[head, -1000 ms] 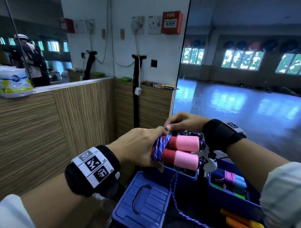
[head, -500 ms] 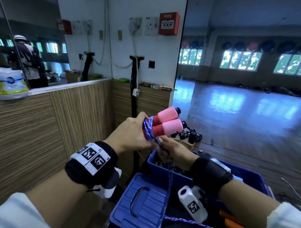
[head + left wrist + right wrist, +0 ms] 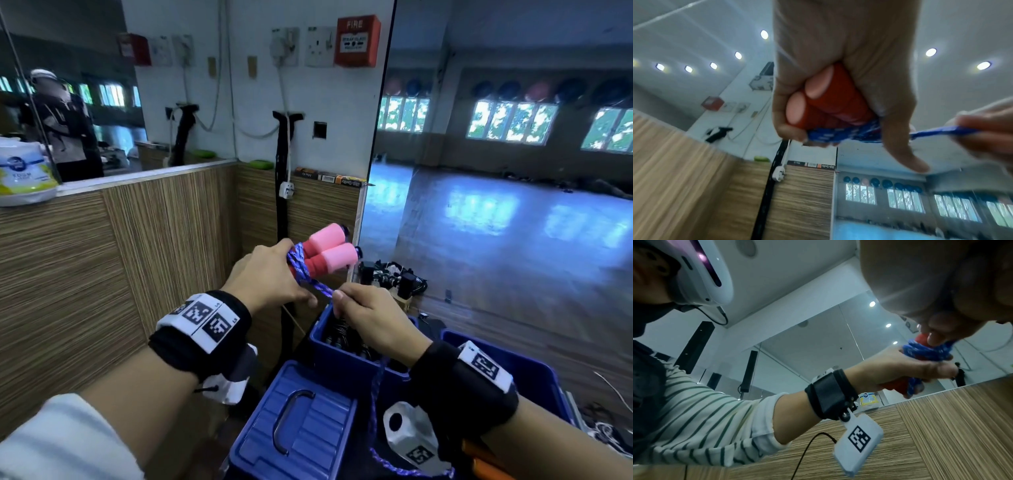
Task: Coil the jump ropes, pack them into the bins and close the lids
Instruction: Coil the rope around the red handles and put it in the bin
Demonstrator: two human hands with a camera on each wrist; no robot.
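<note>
since before, right hand [image 3: 371, 318] slid out — pinching braided cord [image 3: 317, 288]; left hand [image 3: 270, 279] grips foam handles [image 3: 330, 251].

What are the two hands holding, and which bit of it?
Both hold one jump rope. The left hand grips the two pink-and-red handles at their red ends. The right hand pinches the blue cord just below the wraps.
</note>
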